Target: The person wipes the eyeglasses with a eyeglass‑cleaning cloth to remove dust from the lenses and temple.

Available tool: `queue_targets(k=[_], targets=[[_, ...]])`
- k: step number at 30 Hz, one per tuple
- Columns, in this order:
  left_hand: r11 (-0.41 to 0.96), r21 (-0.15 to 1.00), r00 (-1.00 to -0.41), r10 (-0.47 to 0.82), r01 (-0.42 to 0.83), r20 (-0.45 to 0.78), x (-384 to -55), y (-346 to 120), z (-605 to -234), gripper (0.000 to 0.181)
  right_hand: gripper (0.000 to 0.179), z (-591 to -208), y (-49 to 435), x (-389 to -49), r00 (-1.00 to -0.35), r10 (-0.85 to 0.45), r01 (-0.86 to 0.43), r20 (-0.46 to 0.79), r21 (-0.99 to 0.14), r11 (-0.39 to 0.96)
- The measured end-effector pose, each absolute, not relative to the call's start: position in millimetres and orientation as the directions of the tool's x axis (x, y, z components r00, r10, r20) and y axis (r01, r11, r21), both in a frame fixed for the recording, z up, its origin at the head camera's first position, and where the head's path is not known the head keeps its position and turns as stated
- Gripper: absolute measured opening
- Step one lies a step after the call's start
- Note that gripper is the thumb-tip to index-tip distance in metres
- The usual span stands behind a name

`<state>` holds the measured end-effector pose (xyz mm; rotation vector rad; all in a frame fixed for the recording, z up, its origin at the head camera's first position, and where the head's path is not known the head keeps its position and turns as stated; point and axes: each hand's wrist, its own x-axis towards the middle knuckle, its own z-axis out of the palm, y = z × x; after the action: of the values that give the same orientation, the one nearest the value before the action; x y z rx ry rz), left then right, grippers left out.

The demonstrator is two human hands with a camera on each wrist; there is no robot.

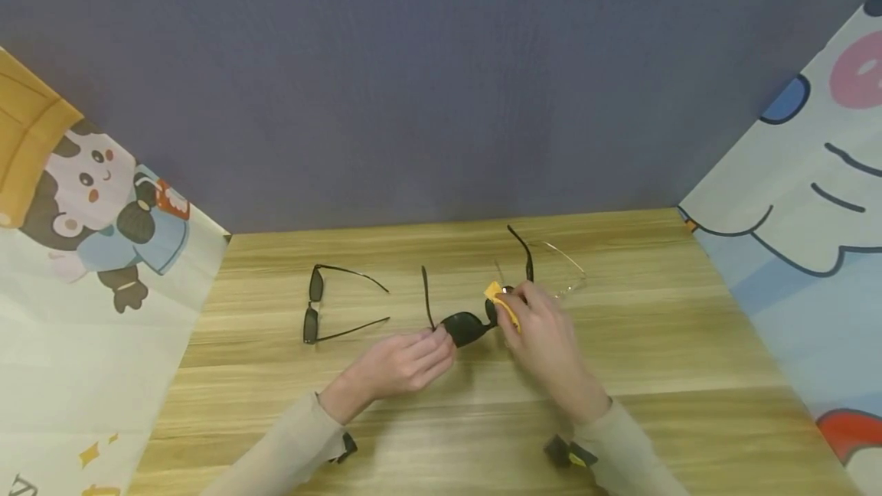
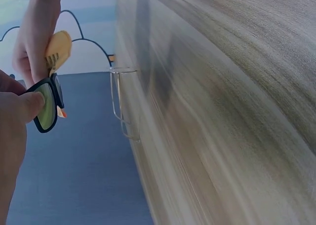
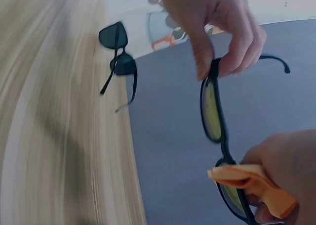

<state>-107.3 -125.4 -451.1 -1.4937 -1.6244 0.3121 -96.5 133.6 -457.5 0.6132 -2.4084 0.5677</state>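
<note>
Dark-framed sunglasses [image 1: 463, 328] are held above the table with both temples spread. My left hand [image 1: 408, 362] pinches the frame at its left outer corner, thumb on the lens edge in the left wrist view. With my right hand [image 1: 544, 327] I pinch a folded yellow-orange cloth [image 3: 247, 178] over the other lens; in the right wrist view it wraps across the frame there. That lens is partly hidden by the cloth and fingers.
Another pair of dark sunglasses [image 1: 311, 320] rests on the wooden table [image 1: 276, 419] at the left, temples open. Thin wire-framed glasses [image 1: 566, 291] lie behind my right hand. A grey-blue wall [image 1: 427, 98] rises behind the table, with cartoon-printed panels at both sides.
</note>
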Motion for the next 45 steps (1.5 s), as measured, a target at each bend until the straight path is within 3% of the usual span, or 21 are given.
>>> queue_targets(k=[5, 10, 15, 22, 26, 31, 38, 45], targets=[[0.253, -0.687, 0.114, 0.89, 0.681, 0.441, -107, -125, -451, 0.039, 0.014, -455, 129, -92, -0.747, -0.293, -0.57, 0.597, -0.349, 0.744], [0.262, -0.69, 0.108, 0.889, 0.674, 0.444, -108, -124, -452, 0.036, 0.012, -454, 128, -92, -0.749, -0.273, -0.562, 0.603, -0.361, 0.744], [0.265, -0.692, 0.109, 0.888, 0.671, 0.446, -108, -122, -453, 0.035, 0.013, -457, 130, -94, -0.719, -0.268, -0.554, 0.642, -0.297, 0.777], [0.272, -0.69, 0.109, 0.884, 0.671, 0.455, -108, -122, -452, 0.036, 0.015, -462, 139, -101, -0.634, -0.25, -0.478, 0.732, -0.117, 0.871], [0.274, -0.691, 0.112, 0.882, 0.669, 0.458, -108, -121, -451, 0.036, 0.015, -462, 141, -102, -0.63, -0.262, -0.476, 0.731, -0.096, 0.874], [0.274, -0.692, 0.113, 0.882, 0.668, 0.458, -108, -122, -450, 0.036, 0.015, -461, 140, -99, -0.666, -0.27, -0.503, 0.696, -0.151, 0.851], [0.283, -0.684, 0.09, 0.886, 0.672, 0.455, -107, -123, -453, 0.038, 0.016, -461, 130, -92, -0.708, -0.268, -0.577, 0.653, -0.317, 0.752], [0.288, -0.677, 0.092, 0.88, 0.677, 0.467, -108, -121, -454, 0.035, 0.014, -462, 132, -93, -0.705, -0.262, -0.567, 0.66, -0.302, 0.766]])
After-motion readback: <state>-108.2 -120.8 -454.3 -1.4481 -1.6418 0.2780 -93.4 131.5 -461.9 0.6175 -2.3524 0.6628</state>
